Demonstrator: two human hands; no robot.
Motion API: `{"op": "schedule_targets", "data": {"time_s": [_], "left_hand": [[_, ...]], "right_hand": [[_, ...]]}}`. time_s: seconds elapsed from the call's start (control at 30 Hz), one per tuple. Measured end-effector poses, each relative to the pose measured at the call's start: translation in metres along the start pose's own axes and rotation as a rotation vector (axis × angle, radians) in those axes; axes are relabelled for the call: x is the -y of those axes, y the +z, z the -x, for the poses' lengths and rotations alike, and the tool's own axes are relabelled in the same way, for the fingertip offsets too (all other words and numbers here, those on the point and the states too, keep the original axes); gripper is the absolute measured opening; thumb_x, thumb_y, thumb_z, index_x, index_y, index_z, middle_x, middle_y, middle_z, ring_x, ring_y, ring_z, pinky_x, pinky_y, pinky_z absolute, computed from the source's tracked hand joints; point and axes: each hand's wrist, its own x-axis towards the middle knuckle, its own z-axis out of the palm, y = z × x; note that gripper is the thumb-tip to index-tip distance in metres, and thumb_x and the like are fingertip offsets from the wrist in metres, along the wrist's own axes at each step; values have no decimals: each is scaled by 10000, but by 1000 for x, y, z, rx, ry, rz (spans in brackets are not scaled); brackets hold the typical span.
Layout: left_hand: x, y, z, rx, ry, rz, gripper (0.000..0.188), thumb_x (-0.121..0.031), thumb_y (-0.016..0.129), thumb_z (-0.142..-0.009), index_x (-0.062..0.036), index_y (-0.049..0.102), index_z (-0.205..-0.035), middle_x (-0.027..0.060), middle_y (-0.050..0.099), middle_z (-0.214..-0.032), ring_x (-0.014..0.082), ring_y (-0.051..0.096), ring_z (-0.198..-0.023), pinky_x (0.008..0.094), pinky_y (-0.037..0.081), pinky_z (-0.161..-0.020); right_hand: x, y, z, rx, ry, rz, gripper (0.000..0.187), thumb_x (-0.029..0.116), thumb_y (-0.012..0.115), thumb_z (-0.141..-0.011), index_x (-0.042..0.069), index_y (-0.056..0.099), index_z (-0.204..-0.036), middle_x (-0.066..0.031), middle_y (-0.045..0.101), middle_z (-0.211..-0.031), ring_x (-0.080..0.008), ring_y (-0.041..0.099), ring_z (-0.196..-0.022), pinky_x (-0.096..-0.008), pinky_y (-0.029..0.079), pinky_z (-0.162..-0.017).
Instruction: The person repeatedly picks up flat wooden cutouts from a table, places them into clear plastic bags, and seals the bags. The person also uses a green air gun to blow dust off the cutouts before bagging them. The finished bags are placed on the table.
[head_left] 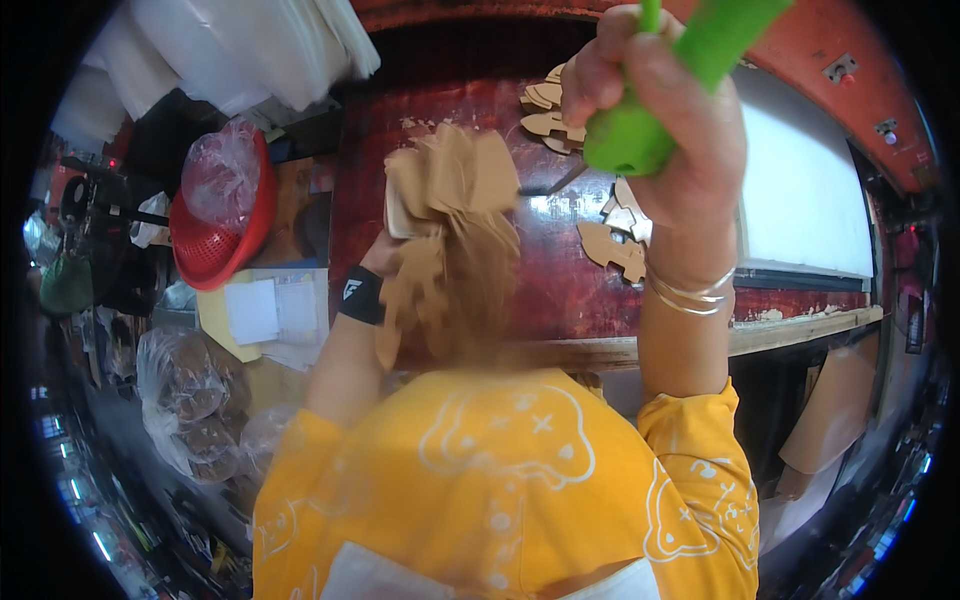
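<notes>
In my left hand is a thick bunch of brown die-cut cardboard pieces, held up over the red table. The bunch hides most of that hand's fingers, and its lower part is smeared by motion. My right hand, raised to the right of the bunch, is closed round a bright green hand tool. The tool's exact kind is not clear. More shaped cardboard pieces lie on the table below my right hand, with a further pile behind them.
The red table has a wooden front edge. On the right stand a white panel and a red machine frame with switches. To the left are a red plastic basket, white bags, papers and clear plastic bags.
</notes>
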Motion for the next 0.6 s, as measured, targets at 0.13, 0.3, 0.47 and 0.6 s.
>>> {"op": "schedule_targets", "data": {"time_s": [0.13,0.3,0.47,0.6], "left_hand": [[-4,-2,0,-26,8,4,423,-27,523,-867,-11,438,-1282,128,533,-1235,219,577,-1034,324,492,-842],[-10,22,13,-232,-12,-15,420,-16,521,-865,-9,444,-1278,133,539,-1228,214,591,-1011,312,508,-813],[-4,43,17,-241,427,-1216,223,-66,532,-885,0,599,-1087,90,618,-1064,163,584,-937,285,487,-787],[-2,29,16,-230,555,-1256,174,-69,538,-892,6,621,-1026,90,624,-1041,153,593,-927,296,488,-769]], "right_hand": [[-17,9,21,-1,107,-215,201,191,661,-805,10,608,-873,-35,609,-719,-82,554,-630,-212,420,-560],[-27,9,26,-41,190,-202,202,196,675,-791,17,606,-855,-6,580,-690,-65,510,-610,-209,408,-560],[-26,14,24,-25,108,-157,215,229,669,-797,25,612,-835,-3,571,-669,-63,501,-603,-219,407,-555],[-33,9,28,-34,203,-233,209,229,664,-798,28,619,-834,0,593,-687,-61,513,-594,-205,414,-556]]}}
